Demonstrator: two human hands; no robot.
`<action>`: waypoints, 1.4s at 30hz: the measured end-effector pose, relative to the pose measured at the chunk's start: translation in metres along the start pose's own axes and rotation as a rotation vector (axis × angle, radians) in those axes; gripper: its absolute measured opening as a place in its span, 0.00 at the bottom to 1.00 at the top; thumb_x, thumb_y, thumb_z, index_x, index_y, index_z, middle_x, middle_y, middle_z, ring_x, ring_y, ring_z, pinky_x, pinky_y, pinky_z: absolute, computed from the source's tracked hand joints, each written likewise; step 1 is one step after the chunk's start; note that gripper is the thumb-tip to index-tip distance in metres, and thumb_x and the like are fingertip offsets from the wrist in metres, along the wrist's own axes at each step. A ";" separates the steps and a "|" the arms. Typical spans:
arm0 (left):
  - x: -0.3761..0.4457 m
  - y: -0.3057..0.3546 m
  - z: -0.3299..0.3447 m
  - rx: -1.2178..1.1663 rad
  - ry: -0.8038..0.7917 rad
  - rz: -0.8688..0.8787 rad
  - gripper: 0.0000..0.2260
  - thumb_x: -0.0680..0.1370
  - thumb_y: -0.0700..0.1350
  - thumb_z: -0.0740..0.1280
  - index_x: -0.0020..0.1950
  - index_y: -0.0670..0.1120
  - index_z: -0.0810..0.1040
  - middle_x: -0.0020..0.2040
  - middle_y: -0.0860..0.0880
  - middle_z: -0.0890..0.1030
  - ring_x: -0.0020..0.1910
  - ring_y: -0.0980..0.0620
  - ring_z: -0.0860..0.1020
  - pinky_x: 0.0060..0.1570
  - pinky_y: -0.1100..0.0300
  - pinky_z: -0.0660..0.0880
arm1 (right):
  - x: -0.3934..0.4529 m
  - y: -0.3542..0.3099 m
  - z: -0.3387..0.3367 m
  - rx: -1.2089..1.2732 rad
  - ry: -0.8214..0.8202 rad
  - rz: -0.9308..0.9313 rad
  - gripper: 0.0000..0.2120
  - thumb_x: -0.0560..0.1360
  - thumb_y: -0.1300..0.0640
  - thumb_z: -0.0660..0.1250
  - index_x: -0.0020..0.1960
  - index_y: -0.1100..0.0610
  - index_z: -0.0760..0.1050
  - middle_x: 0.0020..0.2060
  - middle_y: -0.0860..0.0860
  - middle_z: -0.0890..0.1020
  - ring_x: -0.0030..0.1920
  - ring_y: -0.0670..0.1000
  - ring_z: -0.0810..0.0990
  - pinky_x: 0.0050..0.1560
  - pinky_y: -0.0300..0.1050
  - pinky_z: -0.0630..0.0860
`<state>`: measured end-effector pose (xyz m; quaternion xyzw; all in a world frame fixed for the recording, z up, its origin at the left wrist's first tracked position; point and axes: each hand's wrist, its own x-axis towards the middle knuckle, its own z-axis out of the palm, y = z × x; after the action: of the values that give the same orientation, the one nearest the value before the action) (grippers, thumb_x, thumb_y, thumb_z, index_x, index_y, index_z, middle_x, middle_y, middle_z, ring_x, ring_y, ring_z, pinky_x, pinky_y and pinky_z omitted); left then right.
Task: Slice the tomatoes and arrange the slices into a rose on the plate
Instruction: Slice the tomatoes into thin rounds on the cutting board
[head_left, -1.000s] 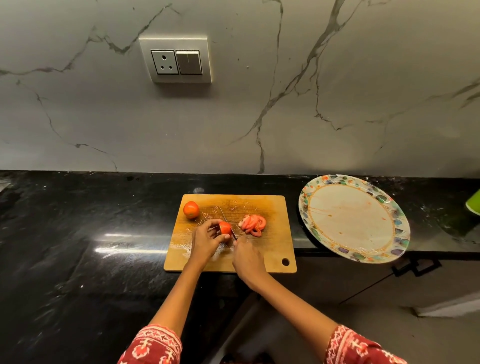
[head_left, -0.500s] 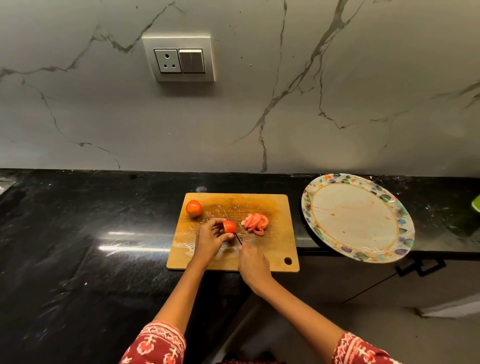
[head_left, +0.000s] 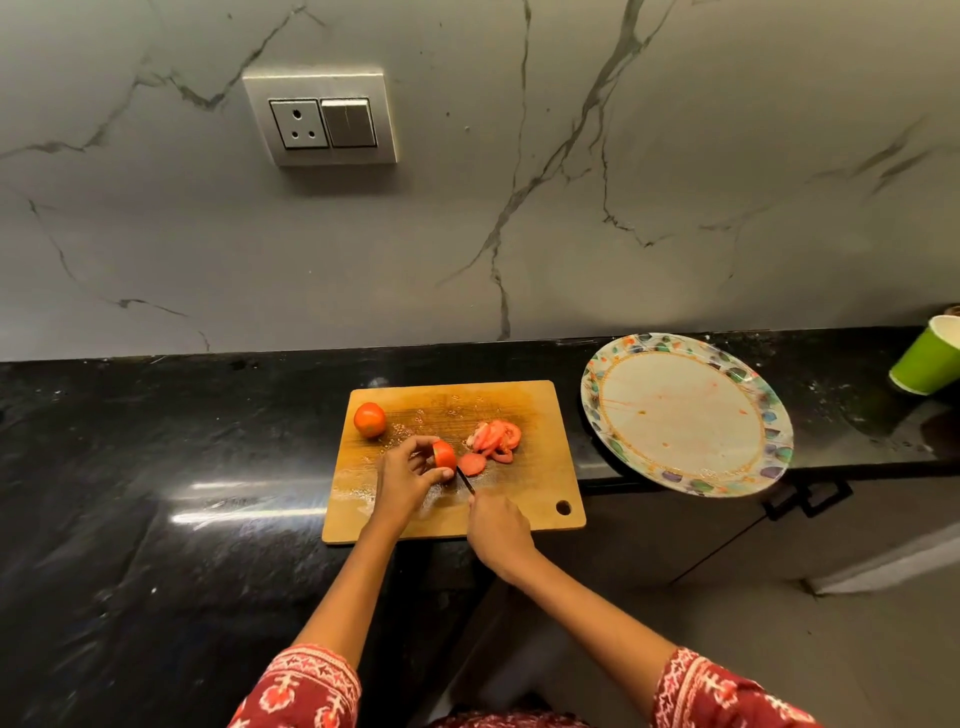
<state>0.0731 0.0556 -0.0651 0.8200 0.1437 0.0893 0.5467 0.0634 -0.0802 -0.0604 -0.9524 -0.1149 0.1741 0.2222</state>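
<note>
On a wooden cutting board (head_left: 540, 499), my left hand (head_left: 404, 477) grips a partly cut tomato (head_left: 444, 455). My right hand (head_left: 496, 524) holds a knife (head_left: 466, 479) whose dark blade sits just right of that tomato. One fresh slice (head_left: 471, 463) lies flat beside the blade. A pile of slices (head_left: 496, 438) rests further right on the board. A whole tomato (head_left: 370, 420) sits at the board's far left corner. The round plate with a patterned rim (head_left: 774, 415) lies to the right of the board, with only juice smears on it.
The board lies on a black stone counter (head_left: 156, 467) against a marbled wall with a socket plate (head_left: 321, 119). The plate overhangs the counter's front edge. A green paper cup (head_left: 927, 364) stands at the far right. Cabinet handles (head_left: 808, 501) show below the plate.
A new slice has come off the held tomato and now lies flat to its right. The knife blade has come down to the board.
</note>
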 end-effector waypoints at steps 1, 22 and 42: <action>0.000 -0.001 -0.001 -0.009 0.000 0.002 0.19 0.66 0.29 0.73 0.55 0.36 0.75 0.48 0.47 0.77 0.47 0.53 0.77 0.42 0.76 0.73 | -0.001 -0.001 -0.001 0.026 0.002 0.010 0.15 0.83 0.56 0.50 0.59 0.62 0.72 0.54 0.58 0.79 0.55 0.58 0.78 0.45 0.45 0.70; 0.001 -0.012 -0.006 -0.060 -0.014 0.033 0.19 0.67 0.33 0.74 0.56 0.41 0.75 0.50 0.48 0.79 0.51 0.51 0.78 0.47 0.71 0.75 | 0.002 -0.024 -0.026 0.121 0.010 -0.044 0.17 0.82 0.54 0.50 0.65 0.60 0.69 0.55 0.61 0.78 0.55 0.61 0.77 0.51 0.49 0.74; 0.005 -0.011 -0.003 -0.020 0.014 0.055 0.19 0.65 0.34 0.75 0.54 0.40 0.77 0.48 0.49 0.78 0.49 0.55 0.77 0.43 0.74 0.74 | 0.011 -0.020 -0.027 0.060 0.019 -0.072 0.15 0.82 0.57 0.52 0.60 0.62 0.72 0.55 0.60 0.79 0.56 0.60 0.77 0.47 0.46 0.71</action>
<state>0.0751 0.0637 -0.0746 0.8174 0.1240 0.1115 0.5514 0.0812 -0.0701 -0.0314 -0.9422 -0.1416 0.1602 0.2580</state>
